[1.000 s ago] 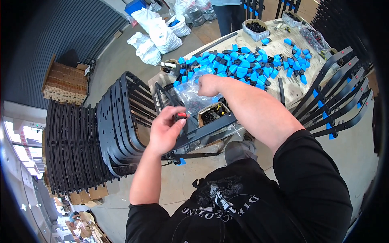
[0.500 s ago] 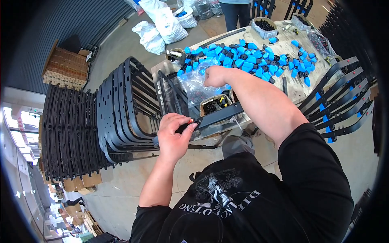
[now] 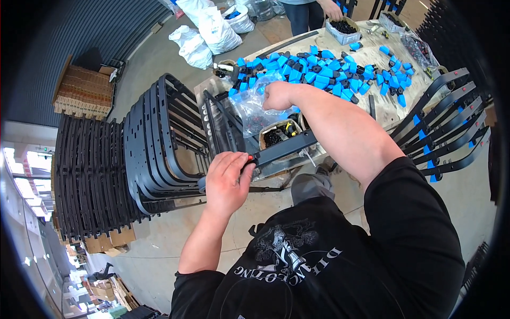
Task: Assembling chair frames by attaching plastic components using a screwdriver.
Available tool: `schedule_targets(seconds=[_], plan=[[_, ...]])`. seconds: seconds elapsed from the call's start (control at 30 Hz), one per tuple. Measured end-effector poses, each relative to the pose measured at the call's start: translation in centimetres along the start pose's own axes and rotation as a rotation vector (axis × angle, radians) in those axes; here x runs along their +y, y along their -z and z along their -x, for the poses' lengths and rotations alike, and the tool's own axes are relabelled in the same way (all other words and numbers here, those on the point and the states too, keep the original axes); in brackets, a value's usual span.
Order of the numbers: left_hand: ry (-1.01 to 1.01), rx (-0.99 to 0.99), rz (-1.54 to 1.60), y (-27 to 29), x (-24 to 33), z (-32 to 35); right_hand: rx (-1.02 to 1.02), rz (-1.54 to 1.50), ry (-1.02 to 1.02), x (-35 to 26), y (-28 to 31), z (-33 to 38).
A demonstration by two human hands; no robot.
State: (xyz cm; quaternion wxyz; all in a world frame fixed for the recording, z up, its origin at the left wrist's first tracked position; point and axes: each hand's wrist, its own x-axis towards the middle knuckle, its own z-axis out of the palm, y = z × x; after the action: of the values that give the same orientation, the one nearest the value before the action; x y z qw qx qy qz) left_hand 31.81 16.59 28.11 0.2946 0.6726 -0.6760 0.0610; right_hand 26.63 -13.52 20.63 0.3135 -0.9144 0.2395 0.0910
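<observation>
Workbench-side, black bar (image 3: 284,150) slants up-right from left hand (image 3: 226,183).

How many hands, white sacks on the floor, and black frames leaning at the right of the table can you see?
Person's own hands: 2, left hand and right hand
White sacks: 3
Black frames at the right: 5
Total: 10

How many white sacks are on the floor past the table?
3: one sack nearest the black frames, a second just behind it, a third by the standing person's legs. More may be cut off at the top edge.
</observation>
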Motion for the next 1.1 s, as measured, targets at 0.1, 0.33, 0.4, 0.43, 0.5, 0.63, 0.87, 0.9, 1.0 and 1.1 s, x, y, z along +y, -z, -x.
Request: schedule_targets(seconds=[0.1,0.33,0.4,0.43,0.5,0.63,0.87,0.9,1.0,1.1], plan=[[-0.044,-0.017,-0.13,0.1,1.3,0.6,-0.012,-0.007,-0.01,-0.2,0.2,-0.1],[-0.031,-0.062,-0.205,-0.6,1.1,1.5,0.006,-0.015,0.017,-0.4,-0.1,0.0],[-0.029,-0.078,-0.219,-0.4,1.2,1.2,0.016,-0.014,0.015,-0.5,0.0,0.1],[-0.026,-0.099,-0.226,-0.2,1.6,1.1,0.007,-0.019,0.017,-0.1,-0.2,-0.2],[-0.046,-0.109,-0.279,-0.3,1.6,1.3,0.007,-0.009,0.044,-0.1,-0.1,-0.4],[-0.047,-0.12,-0.228,-0.1,0.9,1.6,0.018,0.013,0.007,0.4,0.3,0.3],[0.544,-0.184,-0.111,3.3,-2.9,4.9,0.015,-0.041,-0.081,-0.5,0.6,1.3],[0.536,-0.177,-0.113,2.8,-3.5,5.9,0.026,-0.039,-0.08,-0.8,0.6,1.5],[0.497,-0.18,-0.303,0.8,-3.5,4.3,0.108,0.128,-0.114,3.3,0.7,1.1],[0.422,-0.09,-0.301,0.7,-3.9,6.2,0.296,-0.027,-0.11,4.1,-2.8,1.1]])
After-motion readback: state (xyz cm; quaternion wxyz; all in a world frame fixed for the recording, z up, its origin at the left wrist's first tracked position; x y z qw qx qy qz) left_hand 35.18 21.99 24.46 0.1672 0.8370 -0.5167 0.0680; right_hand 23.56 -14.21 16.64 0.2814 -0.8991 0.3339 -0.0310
